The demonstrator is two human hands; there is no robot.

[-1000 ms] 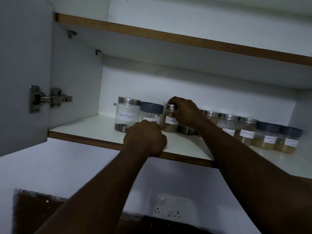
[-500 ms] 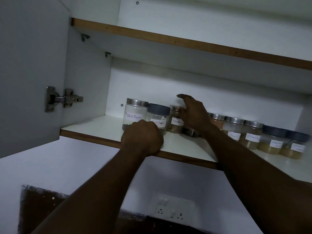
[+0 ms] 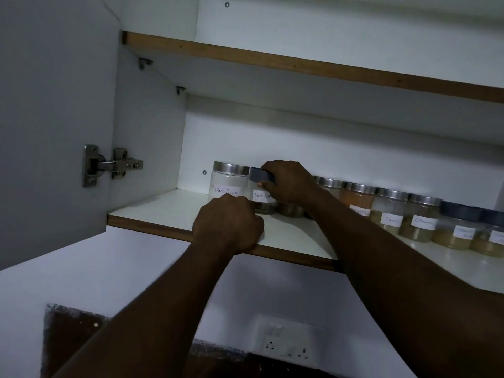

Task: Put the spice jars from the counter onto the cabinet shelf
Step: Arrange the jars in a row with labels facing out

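Note:
A row of labelled spice jars stands along the white cabinet shelf (image 3: 163,211). At its left end is a steel-lidded jar marked Black Pepper (image 3: 227,181). Beside it stands a grey-lidded Black Pepper jar (image 3: 260,196), and my right hand (image 3: 290,181) grips that jar around its lid. My left hand (image 3: 229,225) is a closed fist resting on the shelf's front edge, in front of both jars, with nothing visible in it. More steel-lidded jars (image 3: 390,211) and two grey-lidded jars (image 3: 455,227) run to the right. My right arm hides a jar or two behind it.
The cabinet door (image 3: 49,118) stands open at the left with its steel hinge (image 3: 109,165). An upper shelf (image 3: 300,64) hangs above the jars. Below, a wall socket plate (image 3: 289,342) sits on the white wall.
My right hand left the small steel-lidded jar, lifted with fingers apart, then moved left and closed on the grey-lidded jar's lid. My left fist stayed on the shelf edge.

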